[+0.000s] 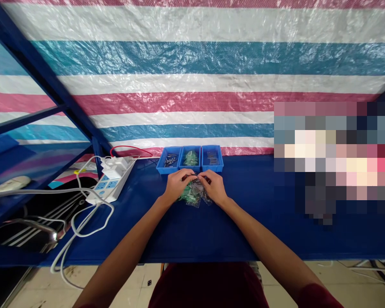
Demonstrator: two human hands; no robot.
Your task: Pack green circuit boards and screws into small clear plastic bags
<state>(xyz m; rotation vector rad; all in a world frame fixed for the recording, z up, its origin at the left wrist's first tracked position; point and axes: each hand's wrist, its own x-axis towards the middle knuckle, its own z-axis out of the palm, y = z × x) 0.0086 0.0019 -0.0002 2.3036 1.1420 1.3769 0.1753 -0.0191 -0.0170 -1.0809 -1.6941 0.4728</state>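
Note:
My left hand (pixel 177 184) and my right hand (pixel 215 185) meet over the blue table, fingers pinched almost tip to tip. Something small and dark sits between the fingertips, too small to name. Right under the hands lies a pile of small clear plastic bags (pixel 194 202), some with green contents (pixel 186 196); the hands hide part of it. Just beyond stand three blue bins side by side. Thin metal pieces like screws lie in the left bin (pixel 162 170), green packets in the middle bin (pixel 189 170), and small greyish flat pieces in the right bin (pixel 212 168).
To the left, a white power strip (pixel 111 184) with plugs and looping white cables (pixel 80 233) lies on the table (pixel 250 239). A blue metal frame (pixel 45 81) rises there, beside a white mouse (pixel 13 184). Striped plastic sheeting (pixel 186 55) hangs behind. The right side is pixelated.

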